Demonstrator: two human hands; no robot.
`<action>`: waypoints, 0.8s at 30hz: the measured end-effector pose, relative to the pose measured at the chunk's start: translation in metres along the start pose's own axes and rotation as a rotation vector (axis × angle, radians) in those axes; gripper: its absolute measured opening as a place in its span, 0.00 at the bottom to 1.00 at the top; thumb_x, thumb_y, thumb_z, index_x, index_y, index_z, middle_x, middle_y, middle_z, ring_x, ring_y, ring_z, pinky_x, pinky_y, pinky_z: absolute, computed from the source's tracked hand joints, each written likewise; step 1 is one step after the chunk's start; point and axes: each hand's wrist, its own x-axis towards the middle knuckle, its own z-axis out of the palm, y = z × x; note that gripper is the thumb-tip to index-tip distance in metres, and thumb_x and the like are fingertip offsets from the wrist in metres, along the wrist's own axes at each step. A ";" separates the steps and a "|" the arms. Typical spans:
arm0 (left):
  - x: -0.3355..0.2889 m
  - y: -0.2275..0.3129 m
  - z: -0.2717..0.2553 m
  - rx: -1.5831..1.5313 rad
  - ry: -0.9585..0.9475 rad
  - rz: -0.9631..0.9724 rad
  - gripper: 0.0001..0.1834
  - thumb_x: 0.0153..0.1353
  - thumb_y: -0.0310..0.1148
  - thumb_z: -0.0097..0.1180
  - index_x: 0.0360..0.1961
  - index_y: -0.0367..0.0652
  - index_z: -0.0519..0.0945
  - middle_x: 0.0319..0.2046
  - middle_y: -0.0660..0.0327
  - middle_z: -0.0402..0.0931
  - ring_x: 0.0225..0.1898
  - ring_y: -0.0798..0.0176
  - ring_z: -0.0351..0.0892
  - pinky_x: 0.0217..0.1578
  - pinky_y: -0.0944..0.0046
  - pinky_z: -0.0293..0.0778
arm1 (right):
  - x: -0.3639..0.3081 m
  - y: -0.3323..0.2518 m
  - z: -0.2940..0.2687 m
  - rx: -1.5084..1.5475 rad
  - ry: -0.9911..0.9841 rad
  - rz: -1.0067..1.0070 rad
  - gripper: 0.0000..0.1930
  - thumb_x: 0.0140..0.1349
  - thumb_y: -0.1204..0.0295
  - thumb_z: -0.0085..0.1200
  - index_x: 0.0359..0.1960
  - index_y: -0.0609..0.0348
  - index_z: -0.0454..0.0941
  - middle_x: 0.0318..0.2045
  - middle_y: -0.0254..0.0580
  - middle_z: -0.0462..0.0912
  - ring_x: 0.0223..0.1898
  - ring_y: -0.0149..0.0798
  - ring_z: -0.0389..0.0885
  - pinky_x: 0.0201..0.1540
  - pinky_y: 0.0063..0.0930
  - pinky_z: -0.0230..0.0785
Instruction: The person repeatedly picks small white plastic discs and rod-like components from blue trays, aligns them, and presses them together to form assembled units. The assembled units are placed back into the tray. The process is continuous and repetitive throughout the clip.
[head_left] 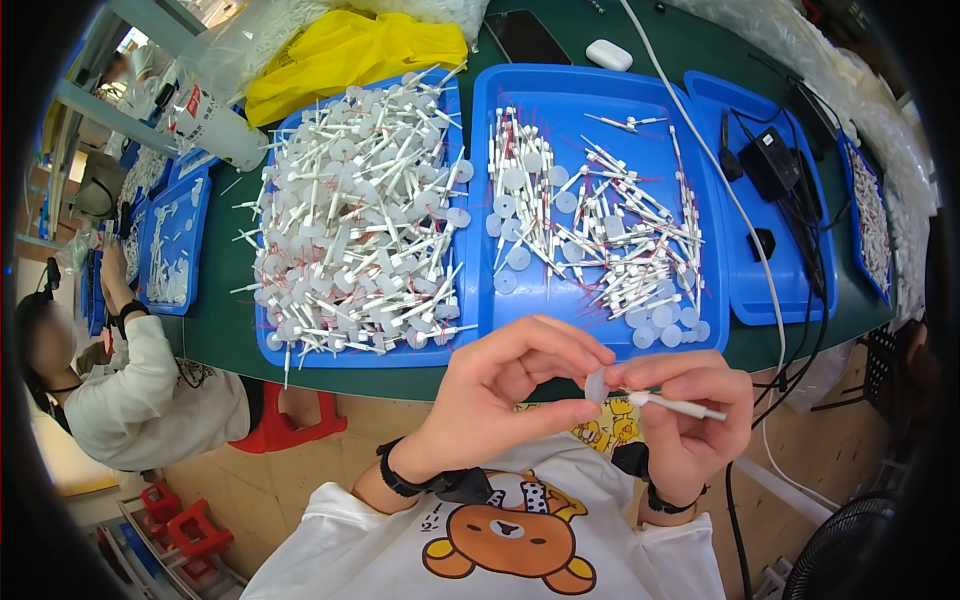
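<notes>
My left hand (505, 392) pinches a small translucent white disc (596, 385) between thumb and fingers. My right hand (690, 412) grips a thin white stick (678, 405) whose tip meets the disc. Both hands hover in front of my chest, just below the near edge of the green table (222, 330). Straight ahead lies a blue tray (590, 85) holding several white sticks with red threads and loose white discs (507, 258). To its left, another blue tray (272, 352) is heaped with white stick-and-disc parts (355, 215).
A third blue tray (760, 295) at the right holds a black adapter (768, 160) and cables. A yellow bag (345, 50), a phone and a white case lie at the back. Another person (130, 385) sits at the left by more blue trays. A fan (860, 550) stands lower right.
</notes>
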 end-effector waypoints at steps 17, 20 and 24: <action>0.001 0.013 -0.006 0.277 -0.087 0.076 0.18 0.45 0.16 0.74 0.38 0.34 0.83 0.40 0.49 0.82 0.45 0.53 0.84 0.49 0.56 0.82 | 0.015 -0.029 -0.020 -0.708 -0.366 -0.131 0.16 0.45 0.79 0.73 0.36 0.64 0.81 0.25 0.41 0.81 0.21 0.38 0.74 0.22 0.29 0.61; 0.001 0.014 -0.007 0.326 -0.080 0.069 0.16 0.44 0.16 0.74 0.36 0.34 0.84 0.39 0.48 0.82 0.44 0.53 0.85 0.48 0.56 0.82 | 0.012 -0.029 -0.015 -0.769 -0.386 -0.158 0.15 0.47 0.77 0.72 0.36 0.64 0.80 0.23 0.39 0.79 0.19 0.38 0.72 0.20 0.29 0.60; -0.002 0.019 -0.006 0.408 -0.101 0.058 0.14 0.44 0.17 0.74 0.34 0.35 0.85 0.37 0.47 0.83 0.42 0.53 0.86 0.44 0.58 0.83 | 0.008 -0.029 -0.013 -0.729 -0.391 -0.106 0.13 0.50 0.77 0.70 0.35 0.65 0.80 0.20 0.39 0.75 0.19 0.40 0.71 0.19 0.30 0.60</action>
